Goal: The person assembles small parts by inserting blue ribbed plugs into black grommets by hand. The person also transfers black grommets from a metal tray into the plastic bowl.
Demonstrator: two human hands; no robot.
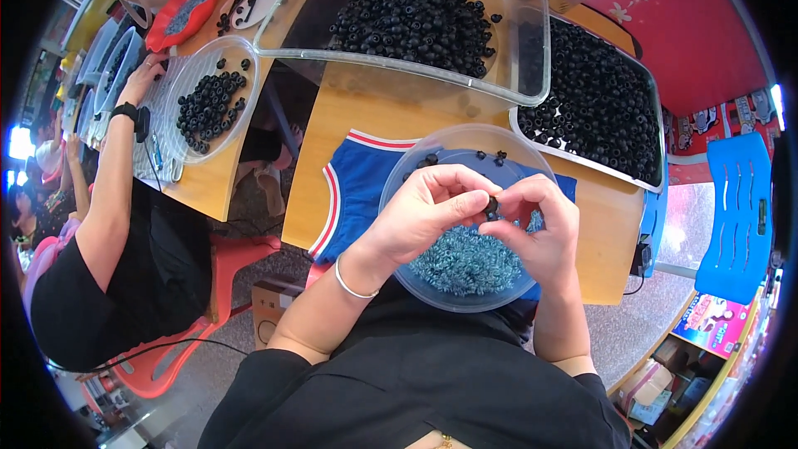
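Observation:
My left hand [434, 209] and my right hand [540, 220] meet over a round clear plastic tub [391, 175]. Between their fingertips is a small black ring-shaped part [491, 207], pinched from both sides. Fingers cover much of it, so its exact kind does not show. Inside the tub lies a heap of small teal coiled pieces [465, 262], with a few more black parts [431, 160] toward its far side. Under the tub spreads a blue cloth [353, 179] with red and white striped edging.
Beyond the tub stands a large clear bin [399, 56] heaped with black parts. A white-rimmed tray [586, 160] of similar parts is at right. On the left, a co-worker's hand [143, 79] is near a round container [249, 120]. A blue plastic chair [731, 233] stands far right.

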